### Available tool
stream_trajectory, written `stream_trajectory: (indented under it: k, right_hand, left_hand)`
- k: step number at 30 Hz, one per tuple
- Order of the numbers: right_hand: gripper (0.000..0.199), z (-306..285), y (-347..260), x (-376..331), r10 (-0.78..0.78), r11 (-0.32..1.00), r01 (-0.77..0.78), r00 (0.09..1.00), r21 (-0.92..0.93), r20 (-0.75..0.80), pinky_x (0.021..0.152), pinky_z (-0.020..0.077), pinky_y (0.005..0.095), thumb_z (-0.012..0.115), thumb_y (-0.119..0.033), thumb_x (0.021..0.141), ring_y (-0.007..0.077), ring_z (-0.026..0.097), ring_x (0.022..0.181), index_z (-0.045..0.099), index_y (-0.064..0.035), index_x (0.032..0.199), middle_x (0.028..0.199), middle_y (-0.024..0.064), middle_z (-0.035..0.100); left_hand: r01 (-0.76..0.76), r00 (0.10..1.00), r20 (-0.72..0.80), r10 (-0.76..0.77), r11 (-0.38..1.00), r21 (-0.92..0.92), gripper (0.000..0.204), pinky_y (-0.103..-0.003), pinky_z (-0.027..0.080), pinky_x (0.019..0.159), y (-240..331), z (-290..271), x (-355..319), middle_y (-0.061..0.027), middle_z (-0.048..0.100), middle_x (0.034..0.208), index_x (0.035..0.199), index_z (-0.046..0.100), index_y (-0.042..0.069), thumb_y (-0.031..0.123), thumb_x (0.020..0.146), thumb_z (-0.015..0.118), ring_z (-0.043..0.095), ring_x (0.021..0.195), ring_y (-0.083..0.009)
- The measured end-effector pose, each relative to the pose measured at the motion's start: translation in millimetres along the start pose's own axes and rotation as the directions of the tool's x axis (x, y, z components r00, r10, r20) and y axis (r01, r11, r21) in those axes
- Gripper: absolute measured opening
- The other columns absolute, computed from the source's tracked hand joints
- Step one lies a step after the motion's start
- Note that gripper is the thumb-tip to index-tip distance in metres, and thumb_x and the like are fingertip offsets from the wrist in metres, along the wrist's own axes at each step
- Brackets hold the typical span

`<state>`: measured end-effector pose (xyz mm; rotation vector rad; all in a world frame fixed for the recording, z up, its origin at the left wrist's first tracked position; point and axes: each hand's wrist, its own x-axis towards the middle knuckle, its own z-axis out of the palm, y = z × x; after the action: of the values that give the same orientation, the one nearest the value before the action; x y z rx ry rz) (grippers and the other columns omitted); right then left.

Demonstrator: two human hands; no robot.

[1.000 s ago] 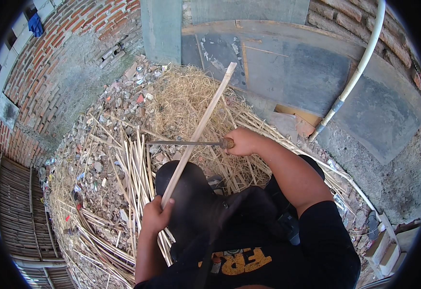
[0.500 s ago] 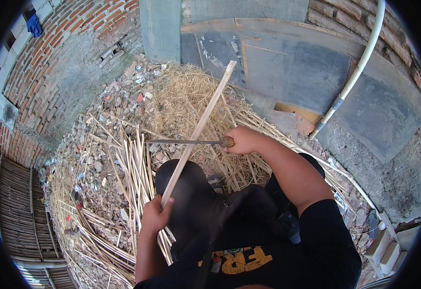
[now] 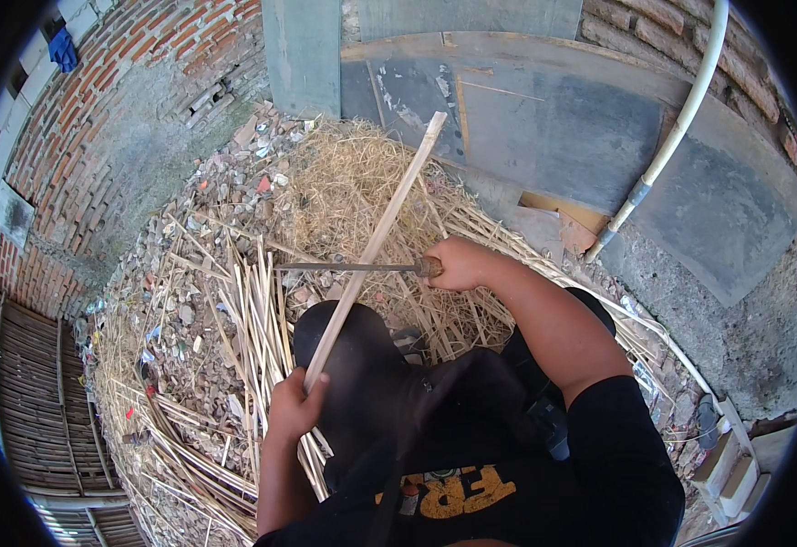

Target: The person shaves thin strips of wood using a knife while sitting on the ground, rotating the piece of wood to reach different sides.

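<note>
My left hand (image 3: 294, 408) is clamped round the lower end of a long pale split-bamboo strip (image 3: 376, 242), which leans up and away over my knee; right hand (image 3: 458, 263) is shut on the wooden handle of a thin dark metal blade (image 3: 344, 267) lying across the strip. Risk, I'd judge: blade skids down the strip twd my left fingers; strip could flex & twist. Heaped pale bamboo slivers (image 3: 243, 310) crowd the left, rubble beyond; grey concrete wall (image 3: 544, 118) blocks ahead; room opens to the right.
</note>
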<state>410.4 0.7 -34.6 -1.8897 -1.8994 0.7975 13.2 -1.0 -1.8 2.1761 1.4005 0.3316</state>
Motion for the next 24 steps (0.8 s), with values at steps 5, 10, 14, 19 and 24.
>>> stream_trajectory:
  k: [5,10,14,19,24]
  right_hand:
    - [0.028,1.1,2.3,1.2,0.0,1.0,-0.001,1.0,0.02,0.016,0.073,0.0523,0.046,0.075,-0.03,0.078,0.036,0.068,0.082,0.069,-0.0064,0.092,0.082,0.0172,0.069]
    - [0.026,0.0,1.1,1.2,-0.019,1.0,0.018,1.0,0.017,0.007,0.073,0.0515,0.0462,0.075,-0.029,0.079,0.0359,0.067,0.081,0.069,-0.0063,0.09,0.081,0.0168,0.068]
    - [0.025,2.3,3.1,1.3,-0.017,0.999,0.018,1.0,0.03,-0.006,0.073,0.0514,0.0458,0.076,-0.029,0.079,0.0354,0.068,0.081,0.069,-0.0065,0.09,0.081,0.0165,0.068]
    - [0.024,1.9,2.5,1.7,-0.025,0.999,0.025,1.0,0.021,-0.008,0.073,0.0513,0.0452,0.076,-0.028,0.079,0.0347,0.068,0.081,0.07,-0.0072,0.089,0.08,0.0157,0.069]
    - [0.023,3.6,4.0,1.5,-0.038,0.998,0.039,0.999,0.046,-0.021,0.072,0.0514,0.0444,0.076,-0.028,0.078,0.034,0.068,0.079,0.07,-0.0075,0.088,0.079,0.0151,0.069]
  left_hand:
    - [0.005,1.0,0.001,-0.005,1.0,-0.008,0.049,-0.042,0.044,0.052,-1.6,0.3,-0.1,-0.0188,0.054,0.056,0.072,0.054,-0.001,0.042,0.095,0.067,0.056,0.05,-0.0314]
    - [-0.014,1.0,-0.009,0.014,1.0,-0.018,0.049,-0.04,0.041,0.05,-4.3,1.0,-0.1,-0.0159,0.053,0.055,0.072,0.054,0.0,0.041,0.095,0.067,0.052,0.049,-0.0246]
    - [0.014,1.0,0.003,-0.014,0.998,-0.059,0.049,-0.038,0.041,0.05,-2.2,1.4,-0.5,-0.013,0.052,0.054,0.072,0.054,0.0,0.041,0.095,0.068,0.05,0.05,-0.0199]
    - [0.002,1.0,0.004,-0.002,0.998,-0.063,0.048,-0.037,0.04,0.05,-2.5,0.7,0.0,-0.0112,0.051,0.054,0.073,0.055,0.0,0.04,0.095,0.068,0.048,0.051,-0.0175]
    - [0.005,1.0,0.01,-0.004,0.998,-0.066,0.048,-0.038,0.041,0.05,-3.6,1.1,0.2,-0.0121,0.053,0.055,0.074,0.055,0.0,0.041,0.095,0.067,0.051,0.051,-0.0187]
